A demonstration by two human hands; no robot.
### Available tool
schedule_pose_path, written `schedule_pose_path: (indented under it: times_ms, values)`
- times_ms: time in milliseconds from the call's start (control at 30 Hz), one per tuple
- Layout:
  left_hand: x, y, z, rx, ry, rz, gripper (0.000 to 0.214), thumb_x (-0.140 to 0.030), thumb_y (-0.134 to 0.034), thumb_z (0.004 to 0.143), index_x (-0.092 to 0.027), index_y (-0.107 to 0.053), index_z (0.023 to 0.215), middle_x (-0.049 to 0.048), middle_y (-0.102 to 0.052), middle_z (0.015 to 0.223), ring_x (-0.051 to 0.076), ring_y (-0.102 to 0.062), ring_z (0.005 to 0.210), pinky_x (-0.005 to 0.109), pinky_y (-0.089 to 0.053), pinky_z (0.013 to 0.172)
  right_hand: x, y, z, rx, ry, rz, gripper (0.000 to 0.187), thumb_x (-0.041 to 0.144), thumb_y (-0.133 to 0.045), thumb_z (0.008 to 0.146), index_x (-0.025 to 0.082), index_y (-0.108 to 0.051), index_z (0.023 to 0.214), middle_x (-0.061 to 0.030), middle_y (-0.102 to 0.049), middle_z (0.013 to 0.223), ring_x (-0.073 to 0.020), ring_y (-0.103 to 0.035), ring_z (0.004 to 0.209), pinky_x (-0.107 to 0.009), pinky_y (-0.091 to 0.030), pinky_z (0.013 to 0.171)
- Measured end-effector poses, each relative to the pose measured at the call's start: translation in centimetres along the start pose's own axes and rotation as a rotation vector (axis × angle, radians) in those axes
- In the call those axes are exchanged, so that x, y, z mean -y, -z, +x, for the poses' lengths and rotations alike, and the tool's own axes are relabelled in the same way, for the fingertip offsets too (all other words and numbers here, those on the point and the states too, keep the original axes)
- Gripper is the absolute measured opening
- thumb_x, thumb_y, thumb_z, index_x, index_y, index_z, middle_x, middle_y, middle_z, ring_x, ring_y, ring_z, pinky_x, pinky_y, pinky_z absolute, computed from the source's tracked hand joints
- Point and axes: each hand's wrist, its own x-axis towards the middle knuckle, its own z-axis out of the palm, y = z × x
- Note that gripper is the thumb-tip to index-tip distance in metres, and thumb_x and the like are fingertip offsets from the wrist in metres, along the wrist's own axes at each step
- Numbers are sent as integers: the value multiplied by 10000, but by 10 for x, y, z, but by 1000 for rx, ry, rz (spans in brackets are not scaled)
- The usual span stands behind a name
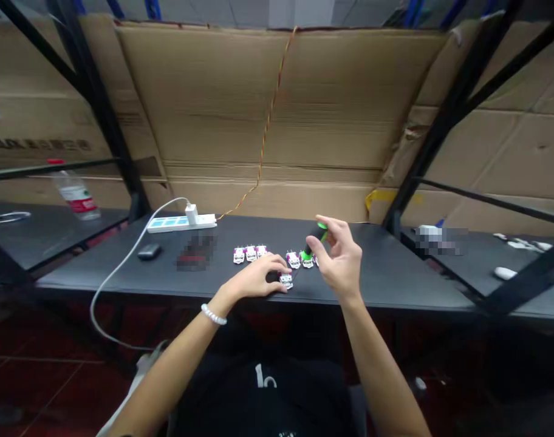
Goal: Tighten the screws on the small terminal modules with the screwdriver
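My left hand (262, 276) rests on the dark tabletop (395, 273), thumb and fingers closed around a small white-and-purple part (286, 280) near the front edge. Something black shows between those fingers, too small to make out. Raised slightly over the table, my right hand (339, 258) grips a black-and-green screwdriver (315, 238) between thumb and fingers. Its tip is hard to see. Below it lie more white-and-purple parts (294, 260), partly hidden by this hand. Three similar parts (250, 254) stand in a row beyond my left hand.
A white power strip (181, 223) with a plugged-in charger (192, 212) and white cable (117, 276) lies at the back left. Nearer are a dark small box (150, 252) and a blurred item (195, 252). Cardboard (204, 109) backs the table; black frame posts (423, 145) flank it.
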Motion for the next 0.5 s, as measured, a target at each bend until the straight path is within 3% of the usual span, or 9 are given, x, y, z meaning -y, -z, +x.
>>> schedule_pose_path:
  times_ms: [133, 267, 333, 500]
  values:
    - [-1, 1, 0, 1, -10, 16, 343, -358, -875, 904, -225, -802, 1211, 98, -745, 1255, 292, -663, 1205, 452, -508, 1107, 4, 3, 0, 159, -65, 131, 392, 440, -596, 1063, 271, -653, 1413, -99, -719, 1248, -252, -748, 1062, -453, -635, 987]
    - [-1, 0, 0, 1, -29, 50, 344, -372, -854, 923, -226, -796, 1229, 108, -742, 1256, 300, -658, 1214, 458, -511, 1108, 5, 11, 5, 52, 23, -57, 302, 428, -782, 945, 272, -745, 1201, -75, -675, 1162, -237, -697, 1008, -394, -625, 887]
    - [0, 0, 0, 4, -46, 66, 345, -377, -847, 930, -218, -794, 1232, 110, -740, 1251, 300, -657, 1208, 455, -515, 1097, 4, 14, 7, 10, 40, -126, 282, 389, -805, 928, 271, -769, 1182, -74, -659, 1163, -233, -691, 1013, -386, -623, 880]
    - [1, 0, 0, 10, -69, 85, 351, -387, -835, 944, -210, -788, 1244, 116, -736, 1261, 302, -654, 1208, 451, -510, 1095, 7, 17, 6, 177, 28, -11, 413, 353, -559, 1081, 302, -635, 1483, -98, -693, 1320, -263, -724, 1158, -481, -609, 1037]
